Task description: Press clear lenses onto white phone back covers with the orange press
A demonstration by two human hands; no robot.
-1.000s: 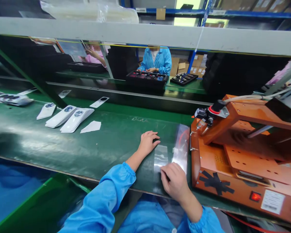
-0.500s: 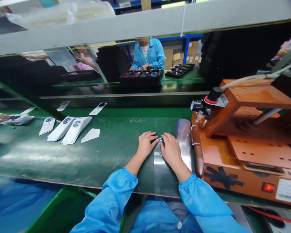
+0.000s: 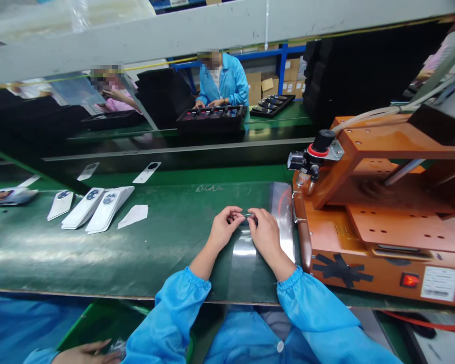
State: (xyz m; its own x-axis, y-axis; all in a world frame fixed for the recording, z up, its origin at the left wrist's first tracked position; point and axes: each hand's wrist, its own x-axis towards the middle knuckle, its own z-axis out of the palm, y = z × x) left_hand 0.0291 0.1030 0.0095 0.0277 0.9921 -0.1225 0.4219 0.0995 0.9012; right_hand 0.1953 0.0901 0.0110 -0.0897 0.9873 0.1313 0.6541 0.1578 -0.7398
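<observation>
My left hand (image 3: 222,230) and my right hand (image 3: 264,230) meet over the green work surface (image 3: 178,253). Between their fingertips they pinch a thin, flat piece (image 3: 247,215), seen nearly edge-on. Fingers cover most of it, and its kind does not show. Below my hands lies a clear plastic sheet (image 3: 242,253). Another clear film (image 3: 282,194) with a red curved mark sits just right of my right hand.
An orange press machine (image 3: 349,242) with a pressure regulator (image 3: 318,146) stands at right. Stacked white phone-shaped panels (image 3: 105,212) and a white paper scrap (image 3: 133,216) lie at left. A co-worker's hand (image 3: 83,354) is beside a green bin (image 3: 109,318). A beam (image 3: 220,35) crosses above.
My fingers have drawn together around the thin piece, which now shows only as a narrow edge. A co-worker's hand has appeared at the lower left. The view has shifted slightly.
</observation>
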